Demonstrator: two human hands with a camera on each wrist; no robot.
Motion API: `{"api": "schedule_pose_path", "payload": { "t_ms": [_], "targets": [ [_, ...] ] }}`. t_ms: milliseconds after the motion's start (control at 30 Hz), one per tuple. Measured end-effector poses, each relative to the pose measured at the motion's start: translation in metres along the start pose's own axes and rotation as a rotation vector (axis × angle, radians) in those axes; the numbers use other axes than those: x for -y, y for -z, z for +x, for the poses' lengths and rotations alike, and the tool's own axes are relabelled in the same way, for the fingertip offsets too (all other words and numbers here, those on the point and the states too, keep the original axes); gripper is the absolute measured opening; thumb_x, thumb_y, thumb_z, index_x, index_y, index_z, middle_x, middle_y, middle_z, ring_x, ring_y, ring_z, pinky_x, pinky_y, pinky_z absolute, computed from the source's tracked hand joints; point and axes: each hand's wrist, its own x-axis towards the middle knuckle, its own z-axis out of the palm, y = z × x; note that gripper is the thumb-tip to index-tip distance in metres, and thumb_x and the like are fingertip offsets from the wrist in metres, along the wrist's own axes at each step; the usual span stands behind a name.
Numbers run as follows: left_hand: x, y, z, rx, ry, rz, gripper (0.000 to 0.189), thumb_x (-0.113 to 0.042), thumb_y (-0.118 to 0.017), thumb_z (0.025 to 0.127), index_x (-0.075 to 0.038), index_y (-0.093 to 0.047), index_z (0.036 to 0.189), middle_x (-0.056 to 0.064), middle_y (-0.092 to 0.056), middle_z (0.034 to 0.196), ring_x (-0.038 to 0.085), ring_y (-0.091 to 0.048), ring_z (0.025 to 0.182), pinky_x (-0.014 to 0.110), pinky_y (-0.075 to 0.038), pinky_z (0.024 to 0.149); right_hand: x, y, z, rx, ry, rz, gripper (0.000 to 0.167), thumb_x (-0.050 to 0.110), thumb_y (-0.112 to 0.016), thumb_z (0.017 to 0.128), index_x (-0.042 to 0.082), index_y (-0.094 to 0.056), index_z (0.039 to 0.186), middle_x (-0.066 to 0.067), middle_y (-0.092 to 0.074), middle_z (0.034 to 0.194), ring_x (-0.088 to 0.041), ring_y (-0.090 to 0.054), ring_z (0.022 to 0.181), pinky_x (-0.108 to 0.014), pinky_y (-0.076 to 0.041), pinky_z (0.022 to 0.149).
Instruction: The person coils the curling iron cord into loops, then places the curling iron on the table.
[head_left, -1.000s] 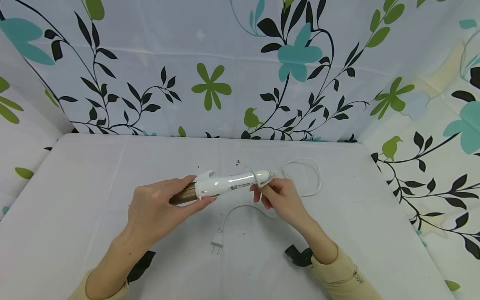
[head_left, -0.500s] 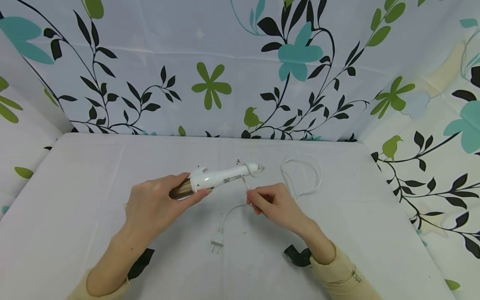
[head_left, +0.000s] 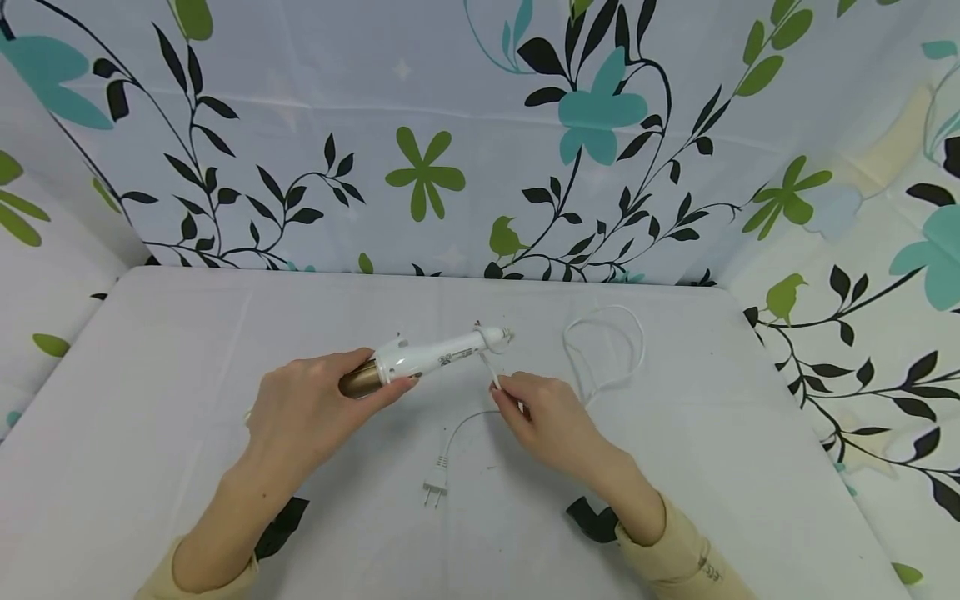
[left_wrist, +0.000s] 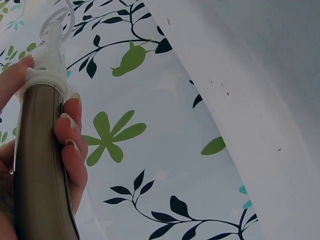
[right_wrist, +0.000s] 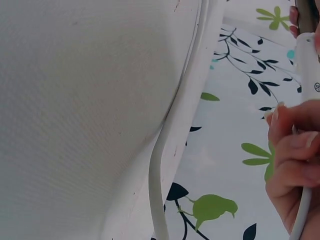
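Observation:
A hair iron (head_left: pixel 431 356) with a white handle and a gold-brown barrel is held above the table. My left hand (head_left: pixel 303 408) grips it by the barrel (left_wrist: pixel 40 150), fingers and thumb wrapped around. The white handle points right, tilted slightly upward in the head view. Around the handle's tail end runs a loop of white power cord (head_left: pixel 486 360). Just below that end, my right hand (head_left: pixel 551 421) pinches the cord between thumb and fingertips. In the right wrist view the cord comes out under the curled fingers (right_wrist: pixel 295 165).
More cord (head_left: pixel 641 342) lies in a loose loop on the white table (head_left: pixel 225 350), right of the hands. Its two-pin plug (head_left: pixel 435 482) rests near the middle front. Black straps (head_left: pixel 281 529) show by both wrists. A leaf-patterned cloth (head_left: pixel 450 75) hangs behind.
My right hand has drawn the cord down and left, away from the handle's end. The hair iron has shifted a little left, and the cord loop on the table has spread slightly.

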Motion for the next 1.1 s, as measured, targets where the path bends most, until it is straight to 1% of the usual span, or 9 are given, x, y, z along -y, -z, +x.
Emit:
{"api": "schedule_pose_path", "payload": {
  "t_ms": [67,133,300,433,600,767,867,1000,1100],
  "targets": [
    [-0.0003,0.0004,-0.0003,-0.009,0.002,0.009,0.046,-0.047,-0.086,0.072,-0.01,-0.079,0.098,0.0,-0.064,0.06,0.007,-0.036,0.045,0.025,-0.025,0.041,-0.0004,-0.0008,-0.0004,-0.043,0.013,-0.053,0.015,0.005,-0.065,0.094,0.007,-0.066,0.08,0.007,-0.043,0.061,-0.002,-0.035,0.054,-0.016,-0.031,0.049],
    [-0.0006,0.0006,-0.0006,-0.015,0.006,0.013,0.045,-0.048,-0.085,0.072,-0.011,-0.079,0.096,-0.001,-0.061,0.057,0.007,-0.034,0.045,0.025,-0.024,0.042,0.0,-0.0007,-0.0008,-0.073,0.04,-0.115,0.013,0.005,-0.067,0.093,0.006,-0.067,0.08,0.007,-0.042,0.06,-0.002,-0.034,0.053,-0.016,-0.029,0.048],
    [-0.0012,0.0005,-0.0008,-0.007,0.023,0.018,0.043,-0.049,-0.084,0.073,-0.011,-0.078,0.094,-0.002,-0.06,0.056,0.007,-0.034,0.044,0.025,-0.024,0.041,0.0007,-0.0021,-0.0023,-0.085,0.127,-0.227,0.008,0.007,-0.069,0.092,0.006,-0.068,0.084,0.006,-0.043,0.061,-0.002,-0.033,0.052,-0.013,-0.027,0.048],
    [-0.0015,0.0002,-0.0009,0.016,0.04,0.017,0.044,-0.048,-0.084,0.074,-0.01,-0.078,0.094,-0.001,-0.06,0.057,0.008,-0.036,0.044,0.026,-0.026,0.04,0.0007,-0.002,-0.0024,-0.071,0.189,-0.231,0.007,0.006,-0.069,0.091,0.005,-0.069,0.084,0.005,-0.047,0.061,-0.001,-0.036,0.051,-0.012,-0.028,0.049],
    [-0.0011,-0.002,-0.0004,0.08,0.069,0.013,0.044,-0.05,-0.083,0.076,-0.01,-0.077,0.094,-0.004,-0.055,0.056,0.009,-0.038,0.046,0.026,-0.028,0.041,0.001,0.0,-0.0019,-0.051,0.287,-0.189,0.006,0.004,-0.07,0.088,0.006,-0.069,0.083,0.003,-0.057,0.066,-0.002,-0.043,0.052,-0.011,-0.033,0.05],
    [0.0004,-0.0014,0.0,0.124,0.111,0.002,0.044,-0.054,-0.079,0.078,-0.013,-0.078,0.096,-0.006,-0.05,0.055,0.01,-0.038,0.047,0.027,-0.027,0.042,0.0003,0.0011,-0.0013,-0.051,0.289,-0.152,0.01,0.003,-0.069,0.088,0.007,-0.067,0.079,0.004,-0.055,0.065,-0.001,-0.041,0.051,-0.01,-0.031,0.05],
    [0.0004,-0.0001,0.0003,0.152,0.131,-0.008,0.046,-0.054,-0.078,0.079,-0.013,-0.078,0.099,-0.006,-0.056,0.058,0.01,-0.04,0.048,0.028,-0.029,0.042,0.0002,0.0013,-0.0016,-0.052,0.28,-0.149,0.011,0.003,-0.069,0.088,0.007,-0.068,0.079,0.004,-0.052,0.063,-0.001,-0.04,0.051,-0.01,-0.031,0.049],
    [0.0004,0.0,0.0002,0.168,0.134,-0.005,0.049,-0.053,-0.079,0.079,-0.011,-0.078,0.103,-0.003,-0.064,0.062,0.01,-0.043,0.049,0.028,-0.031,0.043,0.0007,0.0032,-0.0025,-0.054,0.261,-0.151,0.009,0.004,-0.07,0.088,0.007,-0.07,0.08,0.005,-0.051,0.062,0.0,-0.04,0.051,-0.01,-0.031,0.05],
    [0.0003,0.0002,0.0001,0.17,0.134,0.005,0.05,-0.054,-0.08,0.078,-0.01,-0.078,0.102,-0.002,-0.064,0.062,0.01,-0.043,0.049,0.028,-0.031,0.043,0.001,0.0042,-0.0026,-0.062,0.252,-0.157,0.009,0.005,-0.071,0.088,0.008,-0.069,0.08,0.007,-0.051,0.062,0.0,-0.04,0.052,-0.01,-0.031,0.05]
  ]
}}
